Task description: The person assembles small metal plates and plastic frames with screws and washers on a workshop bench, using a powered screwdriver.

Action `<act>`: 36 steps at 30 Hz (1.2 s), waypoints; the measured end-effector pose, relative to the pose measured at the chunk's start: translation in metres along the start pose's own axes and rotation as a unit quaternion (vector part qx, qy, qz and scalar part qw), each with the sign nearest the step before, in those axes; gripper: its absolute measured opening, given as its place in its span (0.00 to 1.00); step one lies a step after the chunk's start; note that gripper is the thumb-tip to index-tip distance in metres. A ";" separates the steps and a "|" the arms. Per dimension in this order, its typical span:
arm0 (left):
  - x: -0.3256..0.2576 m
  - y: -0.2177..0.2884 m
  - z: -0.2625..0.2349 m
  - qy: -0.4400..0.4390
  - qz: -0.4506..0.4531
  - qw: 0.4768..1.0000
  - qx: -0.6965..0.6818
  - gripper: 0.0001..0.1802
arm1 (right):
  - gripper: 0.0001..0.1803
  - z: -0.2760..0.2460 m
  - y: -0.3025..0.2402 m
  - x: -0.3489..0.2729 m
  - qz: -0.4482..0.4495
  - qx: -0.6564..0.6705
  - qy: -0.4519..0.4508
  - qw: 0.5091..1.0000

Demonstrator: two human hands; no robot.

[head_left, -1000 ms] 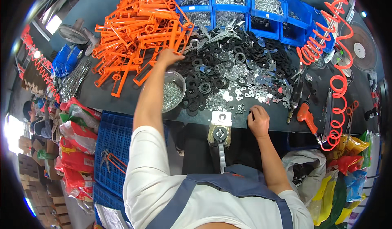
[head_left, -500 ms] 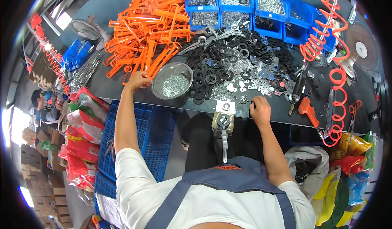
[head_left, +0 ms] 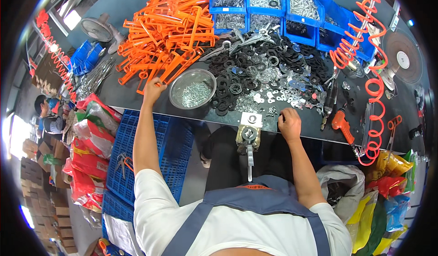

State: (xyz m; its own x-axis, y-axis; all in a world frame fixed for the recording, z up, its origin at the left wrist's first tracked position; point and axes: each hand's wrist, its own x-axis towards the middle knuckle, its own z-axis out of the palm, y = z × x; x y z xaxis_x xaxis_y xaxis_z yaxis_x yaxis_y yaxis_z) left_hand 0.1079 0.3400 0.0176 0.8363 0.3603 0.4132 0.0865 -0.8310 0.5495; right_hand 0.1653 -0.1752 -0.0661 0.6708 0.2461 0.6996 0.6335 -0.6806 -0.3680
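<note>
One orange plastic piece [head_left: 147, 79] pinched in the left hand [head_left: 153, 91], at the near end of the orange heap [head_left: 166, 28] toward the desk's [head_left: 137, 101] left front edge. Right hand [head_left: 290, 123] resting curled on the front edge of the desk, just past a small white card [head_left: 251, 119]; cannot tell whether anything sits inside the fingers. Hands well apart. Between them, a round steel bowl [head_left: 192, 89] of small screws. Beyond the bowl, a spread of black rubber rings [head_left: 237, 73] mixed with bright metal washers [head_left: 273, 80]. Along the far edge, blue bins [head_left: 278, 5] of hardware. Toward the right edge, an orange-handled tool [head_left: 343, 126] and a coiled orange hose [head_left: 372, 69].
</note>
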 end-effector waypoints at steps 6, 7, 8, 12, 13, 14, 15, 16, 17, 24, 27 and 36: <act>0.002 0.101 -0.045 -0.106 -0.288 0.737 -0.602 0.17 | 0.05 -0.006 -0.002 0.002 0.111 0.176 0.019 0.978; -0.007 0.117 -0.054 -0.105 -0.289 0.737 -0.602 0.17 | 0.05 -0.008 -0.008 0.008 0.110 0.177 0.018 0.978; -0.017 0.131 -0.061 -0.102 -0.279 0.703 -0.647 0.21 | 0.05 -0.010 -0.018 0.016 0.128 0.222 0.052 0.965; -0.079 0.172 -0.027 -0.152 -0.269 0.591 -0.745 0.29 | 0.26 -0.017 -0.086 0.062 0.142 0.535 -0.099 0.827; -0.097 0.188 -0.014 -0.206 -0.267 0.525 -0.781 0.25 | 0.41 -0.016 -0.108 0.077 0.084 0.643 -0.123 0.751; -0.111 0.187 0.006 -0.289 -0.251 0.449 -0.808 0.21 | 0.48 -0.012 -0.126 0.088 0.037 0.729 -0.114 0.674; -0.124 0.193 0.025 -0.349 -0.270 0.370 -0.818 0.20 | 0.48 -0.012 -0.143 0.101 0.004 0.780 -0.101 0.617; -0.136 0.213 0.033 -0.352 -0.295 0.347 -0.818 0.22 | 0.44 -0.017 -0.152 0.109 0.003 0.833 -0.082 0.547; -0.142 0.209 0.051 -0.384 -0.253 0.303 -0.834 0.22 | 0.33 -0.021 -0.158 0.117 -0.016 0.852 -0.050 0.520; -0.166 0.250 0.079 -0.147 0.078 0.889 -0.427 0.31 | 0.35 -0.035 -0.180 0.098 0.015 0.495 -0.020 0.869; -0.167 0.239 0.109 -0.139 0.115 0.922 -0.342 0.29 | 0.38 -0.008 -0.173 0.076 0.004 0.392 0.015 0.920; -0.183 0.233 0.115 -0.166 0.087 0.945 -0.267 0.32 | 0.29 -0.035 -0.103 0.016 0.230 0.552 0.008 0.802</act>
State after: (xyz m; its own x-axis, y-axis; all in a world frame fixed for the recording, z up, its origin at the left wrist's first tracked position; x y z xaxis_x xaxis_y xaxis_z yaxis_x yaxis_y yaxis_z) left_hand 0.0373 0.0323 -0.0133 0.9441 0.0121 0.3295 -0.2795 -0.5006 0.8193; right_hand 0.0974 -0.1254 0.0040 0.9319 0.1284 0.3392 0.2824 0.3301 -0.9007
